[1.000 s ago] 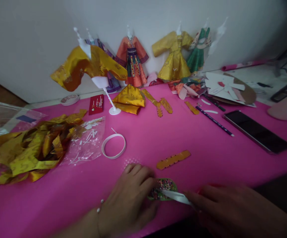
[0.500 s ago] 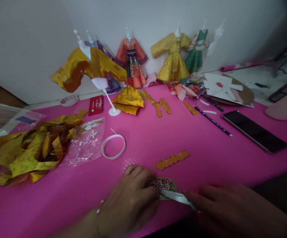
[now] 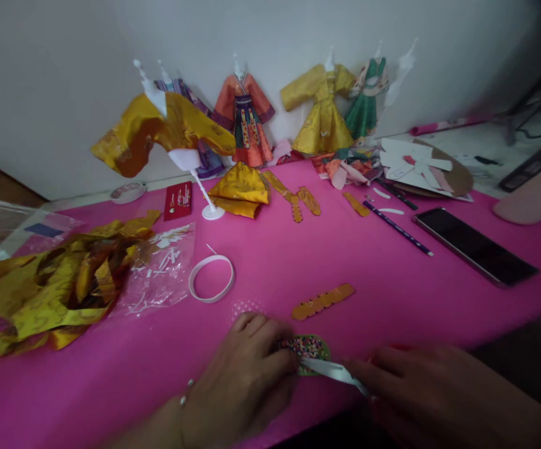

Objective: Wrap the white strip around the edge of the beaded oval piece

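Partly under left hand, beads

Blade smooth metal; beads grainy; gold scraps satiny cloth; phone screen glossy

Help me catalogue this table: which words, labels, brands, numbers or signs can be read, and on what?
None can be read with certainty.
Red rectangular card: white print, too small and blurred.
Slim dark-blue pencil: pale markings, too small.
Flat round white disc: reddish marks, too blurred to tell whether they are writing.
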Demonstrator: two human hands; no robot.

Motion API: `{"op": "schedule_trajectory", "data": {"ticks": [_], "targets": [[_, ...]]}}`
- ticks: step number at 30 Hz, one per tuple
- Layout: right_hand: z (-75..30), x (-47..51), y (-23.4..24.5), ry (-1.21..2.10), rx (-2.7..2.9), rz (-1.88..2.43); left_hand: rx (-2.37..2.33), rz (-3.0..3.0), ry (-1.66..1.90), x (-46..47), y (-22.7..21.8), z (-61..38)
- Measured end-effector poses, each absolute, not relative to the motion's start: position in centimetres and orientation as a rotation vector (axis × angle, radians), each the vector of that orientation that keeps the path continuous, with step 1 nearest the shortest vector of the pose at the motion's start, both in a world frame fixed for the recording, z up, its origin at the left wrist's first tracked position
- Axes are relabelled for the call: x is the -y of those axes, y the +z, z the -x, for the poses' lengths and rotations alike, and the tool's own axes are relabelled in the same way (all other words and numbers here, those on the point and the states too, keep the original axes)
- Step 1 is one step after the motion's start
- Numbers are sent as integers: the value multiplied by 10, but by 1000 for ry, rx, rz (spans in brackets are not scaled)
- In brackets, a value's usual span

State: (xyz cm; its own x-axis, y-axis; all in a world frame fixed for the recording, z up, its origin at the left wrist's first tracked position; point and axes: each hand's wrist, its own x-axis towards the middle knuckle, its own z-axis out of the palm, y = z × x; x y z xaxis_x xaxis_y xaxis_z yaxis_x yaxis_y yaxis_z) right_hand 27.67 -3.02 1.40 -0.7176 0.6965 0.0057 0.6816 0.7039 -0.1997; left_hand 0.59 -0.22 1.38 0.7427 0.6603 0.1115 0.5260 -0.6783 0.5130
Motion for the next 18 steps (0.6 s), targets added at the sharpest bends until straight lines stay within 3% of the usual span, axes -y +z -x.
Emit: {"op": "schedule_trajectory", "data": {"ticks": [18], "targets": [[-278,33,14,265,2855,1117,-927,-2427,485,1,13,-5]]}}
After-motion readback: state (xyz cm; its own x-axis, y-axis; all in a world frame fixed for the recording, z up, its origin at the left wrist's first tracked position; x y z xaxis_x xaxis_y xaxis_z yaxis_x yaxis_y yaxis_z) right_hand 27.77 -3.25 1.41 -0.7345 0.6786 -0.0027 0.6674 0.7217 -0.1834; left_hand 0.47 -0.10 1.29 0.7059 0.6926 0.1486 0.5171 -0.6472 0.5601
